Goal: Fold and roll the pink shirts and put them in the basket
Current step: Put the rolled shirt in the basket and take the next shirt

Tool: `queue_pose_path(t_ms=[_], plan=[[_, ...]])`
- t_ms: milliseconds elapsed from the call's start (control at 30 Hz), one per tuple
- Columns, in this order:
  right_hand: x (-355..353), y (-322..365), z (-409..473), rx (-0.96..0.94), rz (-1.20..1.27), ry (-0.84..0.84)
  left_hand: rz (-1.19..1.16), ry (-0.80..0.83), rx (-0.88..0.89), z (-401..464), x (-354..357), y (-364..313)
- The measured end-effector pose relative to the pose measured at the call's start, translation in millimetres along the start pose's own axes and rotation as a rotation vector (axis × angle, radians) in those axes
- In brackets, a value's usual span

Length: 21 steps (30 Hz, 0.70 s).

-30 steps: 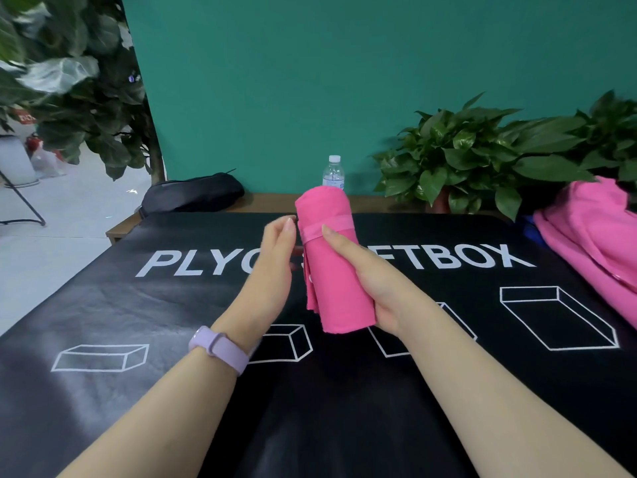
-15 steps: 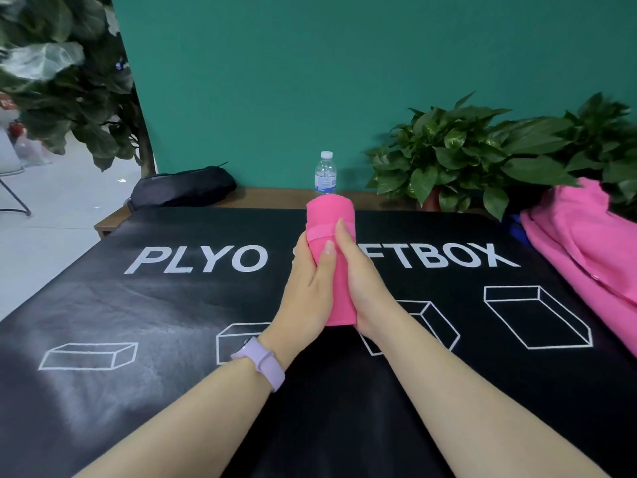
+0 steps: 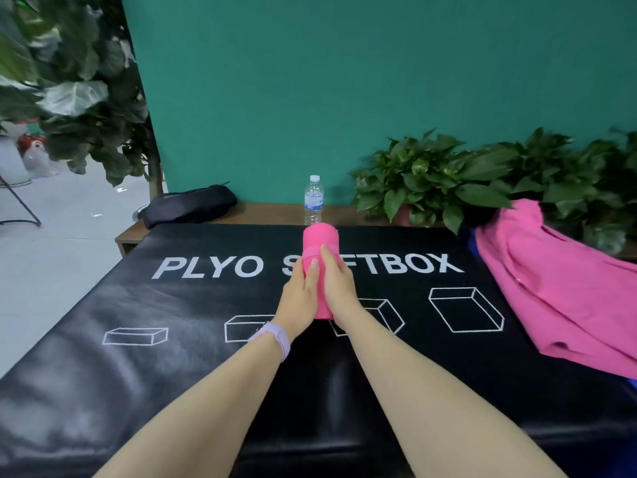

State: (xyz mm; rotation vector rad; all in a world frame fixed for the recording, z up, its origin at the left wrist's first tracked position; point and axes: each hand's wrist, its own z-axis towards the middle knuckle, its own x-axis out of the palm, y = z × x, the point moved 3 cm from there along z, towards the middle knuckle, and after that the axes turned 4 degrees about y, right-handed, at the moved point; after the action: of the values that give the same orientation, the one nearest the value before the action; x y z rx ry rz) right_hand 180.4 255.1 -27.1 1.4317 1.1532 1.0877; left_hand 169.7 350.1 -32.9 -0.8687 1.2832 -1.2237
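Rolled pink shirt (image 3: 320, 243) held over black mat (image 3: 172, 305), teal wall (image 3: 344, 81) behind.

a bright pink rolled fabric shirt (image 3: 320, 250), a paler pink band across it. a black padded mat (image 3: 144, 381) with white lettering and white outlined box drawings. a loose heap of magenta pink cloth (image 3: 551, 284). a lilac wristband (image 3: 275, 336). a plain teal wall (image 3: 344, 81). dark green leafy plants (image 3: 448, 177). a clear plastic bottle (image 3: 313, 201), white cap, blue label.
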Motion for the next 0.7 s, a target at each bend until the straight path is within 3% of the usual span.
queue_pose_path(t_ms=[267,433,700], plan=[[-102,44,-79,-0.006,0.119,-0.156,0.19,0.106,0.161,-40,75,-90],[-203,76,-143,-0.116,0.127,-0.386,0.21,0.168,0.326,-84,169,-147],[-355,101,-233,-0.169,0.307,-0.699,0.199,0.419,0.456,-146,323,-213]])
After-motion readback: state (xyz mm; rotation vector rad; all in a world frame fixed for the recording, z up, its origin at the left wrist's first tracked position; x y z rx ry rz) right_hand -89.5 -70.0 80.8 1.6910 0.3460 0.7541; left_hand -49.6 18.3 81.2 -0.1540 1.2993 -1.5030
